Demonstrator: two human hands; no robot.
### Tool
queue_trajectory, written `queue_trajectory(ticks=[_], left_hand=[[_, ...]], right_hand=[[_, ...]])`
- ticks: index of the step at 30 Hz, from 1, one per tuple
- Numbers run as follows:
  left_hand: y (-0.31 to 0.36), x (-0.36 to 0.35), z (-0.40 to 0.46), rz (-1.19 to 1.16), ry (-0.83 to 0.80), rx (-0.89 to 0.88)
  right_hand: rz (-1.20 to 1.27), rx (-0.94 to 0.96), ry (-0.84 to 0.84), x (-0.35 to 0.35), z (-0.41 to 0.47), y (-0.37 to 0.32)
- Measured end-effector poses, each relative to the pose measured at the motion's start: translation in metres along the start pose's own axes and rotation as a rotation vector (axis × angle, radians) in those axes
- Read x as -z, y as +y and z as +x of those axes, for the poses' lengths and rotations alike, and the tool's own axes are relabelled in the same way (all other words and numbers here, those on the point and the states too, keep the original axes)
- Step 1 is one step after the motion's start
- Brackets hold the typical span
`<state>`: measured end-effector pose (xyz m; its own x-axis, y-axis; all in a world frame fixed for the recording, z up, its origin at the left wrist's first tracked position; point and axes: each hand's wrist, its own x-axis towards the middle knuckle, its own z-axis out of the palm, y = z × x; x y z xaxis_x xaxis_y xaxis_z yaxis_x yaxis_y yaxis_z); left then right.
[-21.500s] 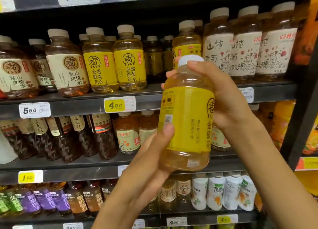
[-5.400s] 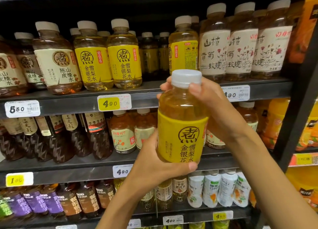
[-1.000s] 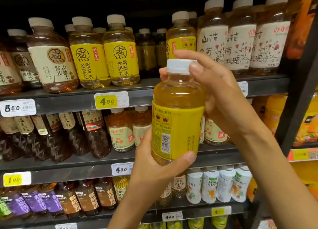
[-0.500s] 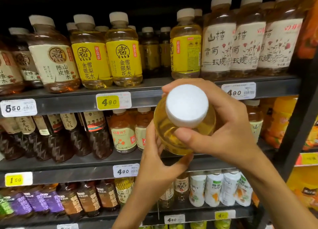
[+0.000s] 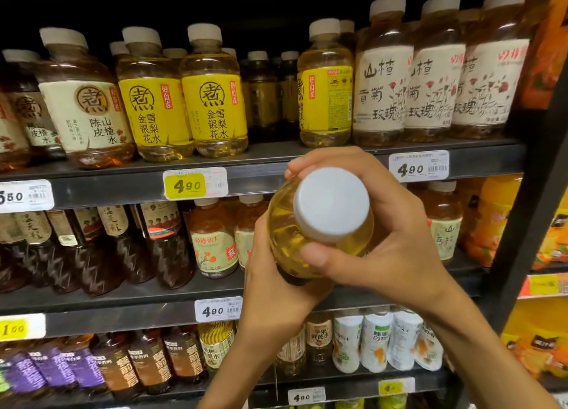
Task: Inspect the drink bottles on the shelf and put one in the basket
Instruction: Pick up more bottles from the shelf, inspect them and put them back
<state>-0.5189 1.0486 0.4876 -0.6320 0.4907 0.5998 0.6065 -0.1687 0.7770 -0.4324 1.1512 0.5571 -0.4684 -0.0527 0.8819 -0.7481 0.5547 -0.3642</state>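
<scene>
Two hands grip the yellow tea bottle point(image 5: 295, 248): left hand point(image 5: 270, 295) at 7 o'clock, right hand point(image 5: 396, 239) around the neck; tipped toward the camera, could slip.

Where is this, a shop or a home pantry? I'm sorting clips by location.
Most likely a shop's drinks aisle: price tags on the shelf edges, with rows of identical yellow-label bottles above.

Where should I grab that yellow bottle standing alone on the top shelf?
Grab the yellow bottle around its labelled middle, coming straight from the front. It stands upright at the shelf edge with a gap on its left, and the middle is wider than the white cap.
</scene>
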Motion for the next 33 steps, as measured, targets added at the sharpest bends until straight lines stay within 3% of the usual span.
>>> queue_trajectory(ticks=[6, 11, 13, 19, 22, 27, 33], left_hand=[[-0.003, 0.008, -0.004, -0.108, -0.054, 0.083], [-0.003, 0.016, -0.012, -0.243, -0.376, 0.313], [-0.004, 0.016, -0.013, -0.28, -0.432, 0.358], [-0.005, 0.015, -0.011, -0.461, -0.384, 0.376], [0.003, 0.007, -0.01, -0.348, -0.283, 0.324], [0.006, 0.002, -0.013, -0.326, -0.235, 0.347], [0.011, 0.013, -0.016, -0.616, -0.303, 0.46]], right_hand=[[0.185, -0.22, -0.132, 0.013, 0.011, 0.012], [0.528, -0.47, -0.315, 0.023, 0.024, 0.034], [0.655, -0.506, -0.363, 0.021, 0.023, 0.041], [0.665, -0.577, 0.003, 0.015, 0.019, 0.044], [0.591, -0.632, 0.127, 0.01, 0.023, 0.042], [0.577, -0.761, 0.109, 0.011, 0.026, 0.04], [0.645, -0.785, 0.028, 0.012, 0.032, 0.042]])
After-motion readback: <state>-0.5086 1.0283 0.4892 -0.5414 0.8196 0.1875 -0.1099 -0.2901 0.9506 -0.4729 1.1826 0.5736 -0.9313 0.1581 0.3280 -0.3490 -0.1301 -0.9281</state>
